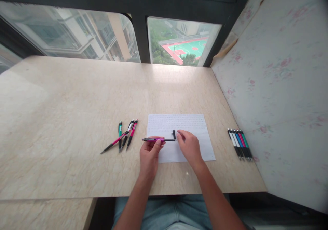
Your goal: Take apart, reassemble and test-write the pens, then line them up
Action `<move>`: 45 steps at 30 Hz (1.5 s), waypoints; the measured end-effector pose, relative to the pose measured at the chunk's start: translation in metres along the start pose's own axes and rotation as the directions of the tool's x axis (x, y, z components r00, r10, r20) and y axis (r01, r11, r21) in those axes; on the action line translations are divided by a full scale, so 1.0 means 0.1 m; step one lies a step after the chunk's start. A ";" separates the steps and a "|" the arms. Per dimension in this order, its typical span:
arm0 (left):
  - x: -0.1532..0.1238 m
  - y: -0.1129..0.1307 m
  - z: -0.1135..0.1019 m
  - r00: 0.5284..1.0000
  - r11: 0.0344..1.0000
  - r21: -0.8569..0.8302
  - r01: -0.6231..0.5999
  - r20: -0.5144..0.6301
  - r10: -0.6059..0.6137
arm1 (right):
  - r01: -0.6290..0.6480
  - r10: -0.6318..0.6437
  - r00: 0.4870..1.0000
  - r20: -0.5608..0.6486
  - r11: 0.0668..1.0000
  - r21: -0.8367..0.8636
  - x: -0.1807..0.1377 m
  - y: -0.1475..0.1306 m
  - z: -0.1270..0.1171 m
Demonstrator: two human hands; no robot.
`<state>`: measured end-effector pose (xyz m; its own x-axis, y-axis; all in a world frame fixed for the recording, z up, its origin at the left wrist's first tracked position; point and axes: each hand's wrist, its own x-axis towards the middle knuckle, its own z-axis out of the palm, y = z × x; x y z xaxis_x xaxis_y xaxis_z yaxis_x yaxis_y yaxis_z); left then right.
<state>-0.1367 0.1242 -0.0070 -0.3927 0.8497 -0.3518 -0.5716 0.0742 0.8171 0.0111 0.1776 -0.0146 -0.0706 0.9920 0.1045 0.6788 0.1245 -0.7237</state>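
Note:
My left hand (150, 153) grips a pink-and-black mechanical pencil (155, 139) level above a sheet of white paper (176, 154), its tip pointing right. Just off that tip is my right hand (190, 146), thumb and fingers pinched together; anything between them is too small to name. A small black case (174, 134) lies on the paper between the two hands, close to the pencil's tip. Faint rows of writing cover the upper part of the sheet.
To the left lie several loose pencils: a green one (120, 136), a pink one (132, 134), a black-and-white one (127, 134) and another pink one (115, 142) across them. A row of pencils (239, 144) rests by the papered wall (282, 103). Windows back the stone counter (77, 103).

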 end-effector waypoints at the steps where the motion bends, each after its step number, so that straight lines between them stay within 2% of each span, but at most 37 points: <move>1: -0.01 0.00 0.00 1.000 1.000 0.011 0.000 0.002 0.000 | -0.005 0.005 1.000 0.000 1.000 0.020 -0.01 0.00 -0.02; 5: -0.02 0.00 0.01 1.000 0.999 0.050 -0.006 0.026 0.004 | -0.040 0.032 0.999 0.041 0.975 0.217 -0.09 0.01 -0.13; 8: -0.02 -0.01 0.01 0.996 0.995 0.095 -0.013 0.087 0.005 | -0.095 0.050 0.990 0.130 0.922 0.375 -0.14 0.01 -0.20; 11: -0.03 -0.01 0.00 0.988 0.990 0.143 -0.015 0.152 -0.007 | -0.135 0.028 0.970 0.243 0.889 0.437 -0.19 -0.01 -0.25; 13: -0.03 -0.02 -0.01 0.984 0.987 0.157 -0.012 0.176 -0.016 | -0.115 -0.006 0.964 0.266 0.893 0.436 -0.20 -0.03 -0.29; 20: -0.04 0.00 -0.01 0.981 0.988 0.154 0.011 0.187 -0.040 | 0.070 -0.151 0.976 0.157 0.900 0.431 -0.22 0.00 -0.36; 25: -0.05 0.01 0.00 0.979 0.987 0.161 0.016 0.198 -0.048 | 0.216 -0.265 0.961 0.075 0.895 0.391 -0.22 0.02 -0.40; 32: -0.05 -0.02 -0.03 0.979 0.990 0.143 0.016 0.200 -0.044 | 0.322 -0.369 0.927 0.072 0.877 0.357 -0.22 0.00 -0.44; 35: -0.05 0.00 -0.01 0.976 0.990 0.139 0.037 0.207 -0.065 | 0.296 -0.346 0.934 0.087 0.887 0.354 -0.22 0.00 -0.44; 40: -0.06 0.02 0.02 0.968 0.982 0.187 0.035 0.237 -0.079 | 0.159 -0.228 0.962 0.149 0.914 0.372 -0.21 0.01 -0.42; 45: -0.07 0.01 0.00 0.948 0.980 0.196 0.044 0.303 -0.103 | 0.067 -0.140 0.977 0.158 0.916 0.397 -0.21 0.02 -0.44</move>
<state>-0.1350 0.1184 -0.0042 -0.0953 0.9555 -0.2792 -0.4356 0.2121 0.8748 0.0459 0.1561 0.0118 -0.2799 0.9553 0.0955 0.3269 0.1884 -0.9261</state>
